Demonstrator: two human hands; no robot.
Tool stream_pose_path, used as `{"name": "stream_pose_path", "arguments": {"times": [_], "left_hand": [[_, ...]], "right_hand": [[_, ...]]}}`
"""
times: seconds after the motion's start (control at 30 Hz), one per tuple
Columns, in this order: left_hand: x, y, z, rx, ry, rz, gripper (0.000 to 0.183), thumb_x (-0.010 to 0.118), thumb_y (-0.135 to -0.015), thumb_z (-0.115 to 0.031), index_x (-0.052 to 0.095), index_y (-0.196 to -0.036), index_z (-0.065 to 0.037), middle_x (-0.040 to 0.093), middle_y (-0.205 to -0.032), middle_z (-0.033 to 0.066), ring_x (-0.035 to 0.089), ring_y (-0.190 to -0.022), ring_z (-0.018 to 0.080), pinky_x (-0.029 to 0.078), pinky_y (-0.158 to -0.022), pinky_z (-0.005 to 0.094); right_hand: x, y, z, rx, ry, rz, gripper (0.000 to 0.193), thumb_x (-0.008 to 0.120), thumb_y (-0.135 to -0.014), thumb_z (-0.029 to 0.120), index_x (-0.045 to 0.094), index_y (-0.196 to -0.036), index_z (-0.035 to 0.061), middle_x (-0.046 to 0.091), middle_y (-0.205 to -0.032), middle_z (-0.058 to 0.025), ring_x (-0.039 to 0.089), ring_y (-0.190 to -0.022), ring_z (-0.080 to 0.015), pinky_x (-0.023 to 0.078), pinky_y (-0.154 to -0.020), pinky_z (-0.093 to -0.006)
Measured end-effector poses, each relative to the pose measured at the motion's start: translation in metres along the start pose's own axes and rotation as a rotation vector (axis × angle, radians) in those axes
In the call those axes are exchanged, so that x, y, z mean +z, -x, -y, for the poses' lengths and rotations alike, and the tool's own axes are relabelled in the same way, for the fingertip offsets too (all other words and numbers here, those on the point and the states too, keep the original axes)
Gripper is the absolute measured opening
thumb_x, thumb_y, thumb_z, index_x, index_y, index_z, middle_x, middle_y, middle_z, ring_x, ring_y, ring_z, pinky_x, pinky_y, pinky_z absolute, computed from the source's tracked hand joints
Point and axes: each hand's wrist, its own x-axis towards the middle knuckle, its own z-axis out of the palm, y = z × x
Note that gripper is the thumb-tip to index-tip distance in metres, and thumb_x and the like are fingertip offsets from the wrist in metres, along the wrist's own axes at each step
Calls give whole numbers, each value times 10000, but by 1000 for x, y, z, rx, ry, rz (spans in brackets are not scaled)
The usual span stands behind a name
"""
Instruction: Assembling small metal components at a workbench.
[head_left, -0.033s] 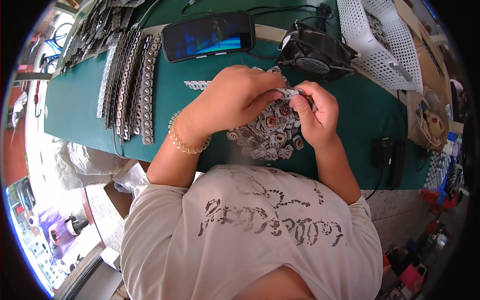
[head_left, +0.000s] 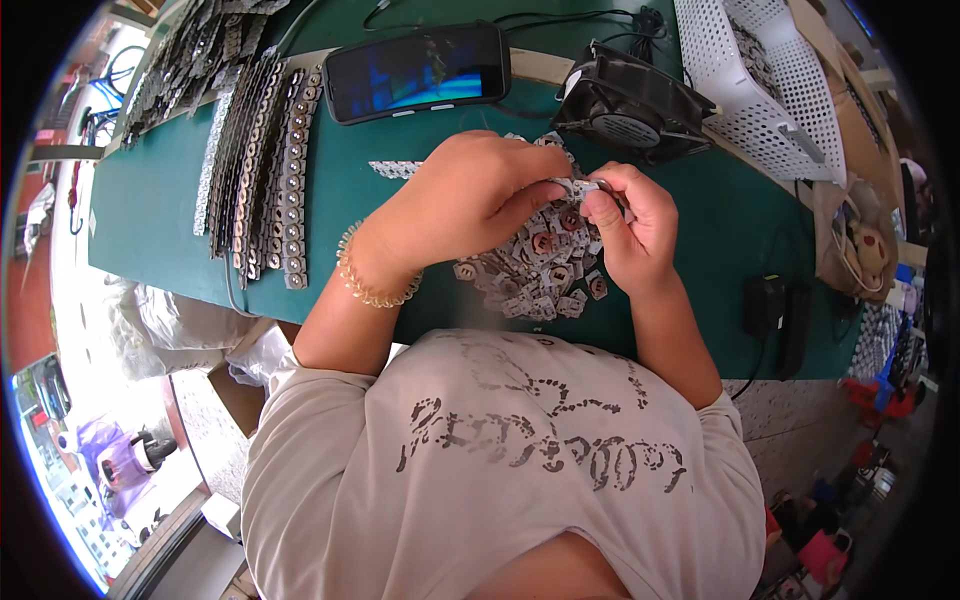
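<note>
Over a pile of small silver metal pieces (head_left: pixel 545 270), some with copper-coloured round centres, my two hands meet fingertip to fingertip. My left hand (head_left: pixel 490 190) is closed, its thumb and index finger pinching one end of a small silver metal piece (head_left: pixel 574 187). At the other end, my right hand (head_left: pixel 638 230) grips the same piece between thumb and fingers. Much of it is hidden by the fingertips. A short silver strip of linked pieces (head_left: pixel 392 169) sticks out to the left behind my left hand; whether it joins the held piece I cannot tell.
Long metal strips (head_left: pixel 270 180) lie in rows at the left of the green table (head_left: pixel 150 225), with more heaped (head_left: pixel 200 60) behind. A phone (head_left: pixel 418 72) leans at the back, beside a black fan (head_left: pixel 630 105). White perforated basket (head_left: pixel 760 100) and black adapter (head_left: pixel 765 305) are at right.
</note>
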Motion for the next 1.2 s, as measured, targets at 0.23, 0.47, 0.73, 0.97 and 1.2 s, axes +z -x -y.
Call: {"name": "stream_pose_path", "arguments": {"times": [0.23,0.47,0.73,0.97,1.2], "left_hand": [[-3,1,-2,-2,63,39,120,629,-834,-47,626,-953,-34,629,-801,116,558,-725,334,424,-660,399],[-3,3,-3,13,101,37,111,624,-828,-38,618,-939,-29,626,-805,124,557,-731,345,429,-649,405],[-2,3,-6,23,125,42,109,618,-820,-30,609,-928,-19,609,-784,145,553,-716,365,428,-631,412],[2,3,-1,-20,-5,-40,144,604,-828,-45,619,-968,-16,615,-817,161,555,-732,380,436,-650,428],[3,3,1,-84,7,-44,176,608,-836,-47,609,-1006,0,605,-819,187,548,-730,388,442,-633,403]], "right_hand": [[-6,-1,3,48,-106,72,108,601,-910,71,586,-865,-26,580,-722,-47,551,-632,-85,440,-575,-229],[-8,1,0,77,-185,107,129,599,-916,87,585,-860,-29,573,-707,-45,551,-635,-86,440,-583,-230],[-6,2,2,95,-225,95,116,594,-917,81,588,-864,-22,577,-719,-55,550,-639,-90,442,-583,-235],[-4,-4,-7,-24,65,19,116,594,-918,84,605,-899,-30,598,-745,-60,559,-655,-92,446,-591,-231],[2,-2,-8,65,19,-73,107,584,-918,72,612,-912,-32,597,-719,-48,553,-642,-87,445,-586,-229]]}}
